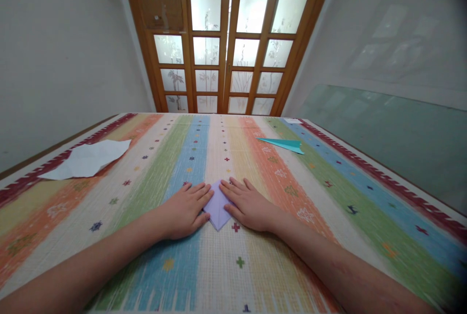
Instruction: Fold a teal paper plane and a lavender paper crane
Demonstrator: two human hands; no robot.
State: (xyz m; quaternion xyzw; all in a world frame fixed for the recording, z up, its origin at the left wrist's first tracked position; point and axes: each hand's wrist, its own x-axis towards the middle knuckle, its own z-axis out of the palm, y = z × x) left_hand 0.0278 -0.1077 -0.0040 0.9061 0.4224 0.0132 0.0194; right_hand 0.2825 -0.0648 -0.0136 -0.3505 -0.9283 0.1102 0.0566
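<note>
A folded piece of purple paper (219, 209) lies on the striped tablecloth in front of me, diamond-shaped with a crease down its middle. My left hand (188, 210) rests flat over its left edge, fingers stretched out and pointing forward. On the opposite side, my right hand (250, 205) lies flat with its fingertips on the paper's right edge. Both palms face down, and the paper's outer corners are partly hidden under the fingers.
A crumpled white sheet of paper (91, 158) lies at the left of the tablecloth (226, 275). A turquoise folded paper plane (282, 145) sits farther back on the right. Wooden doors with glass panes (226, 42) stand beyond the table, between pale walls.
</note>
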